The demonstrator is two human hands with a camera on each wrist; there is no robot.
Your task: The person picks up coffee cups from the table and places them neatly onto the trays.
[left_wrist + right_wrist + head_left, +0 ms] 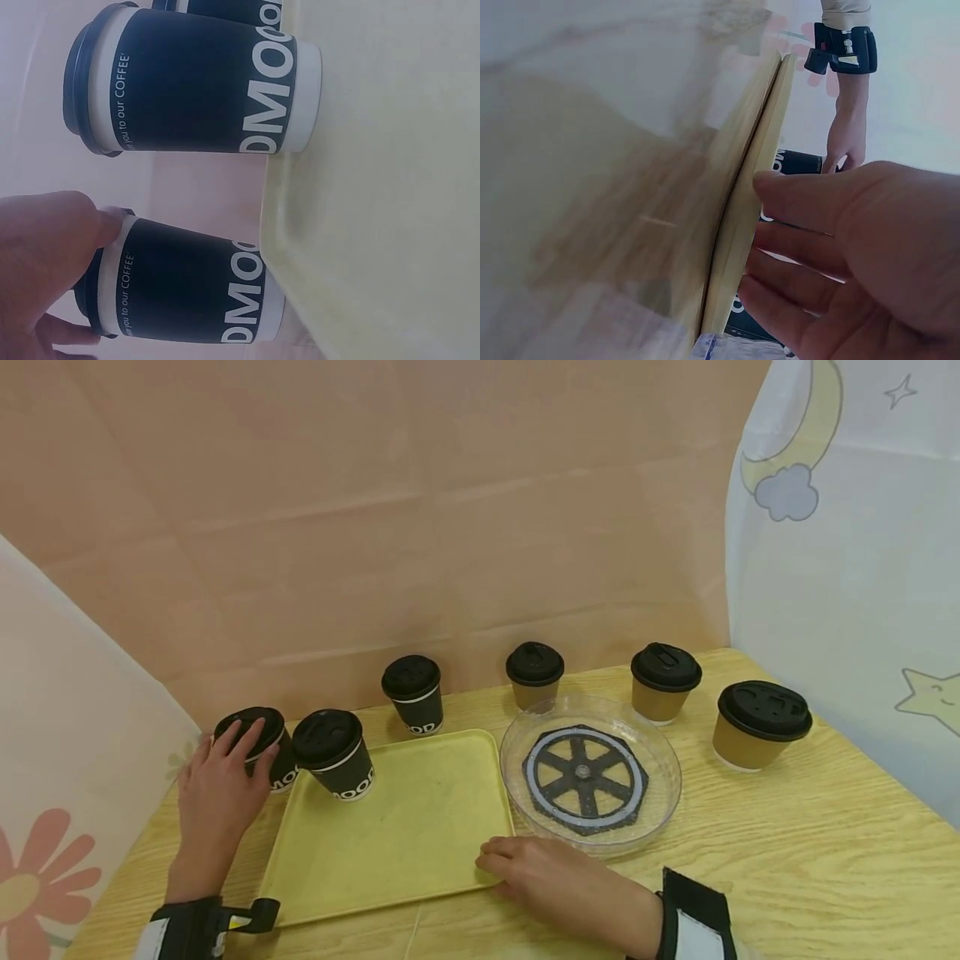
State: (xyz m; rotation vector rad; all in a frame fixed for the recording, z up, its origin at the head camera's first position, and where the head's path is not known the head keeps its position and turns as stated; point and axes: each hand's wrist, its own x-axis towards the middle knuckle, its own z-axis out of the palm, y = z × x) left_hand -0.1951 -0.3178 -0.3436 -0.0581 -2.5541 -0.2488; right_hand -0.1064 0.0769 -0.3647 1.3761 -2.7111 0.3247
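My left hand [222, 789] is over the leftmost black paper coffee cup [283, 768], thumb and fingers round its dark lid [91, 292]. The cup stands upright beside the left edge of a yellow tray [397, 835]. A second black cup [347, 775] sits on the tray's back left corner, just right of the hand. My right hand [547, 877] rests at the tray's front right corner, fingertips touching the rim [735, 240]. The undersides of the right fingertips are partly hidden.
A third black cup [420, 710] stands behind the tray. Right of the tray lies a round clear dish [667, 802] with a dark wheel pattern. Three brown cups with black lids, one of them a wide cup [742, 745], stand behind and right of it. Cloth walls enclose the table [810, 877].
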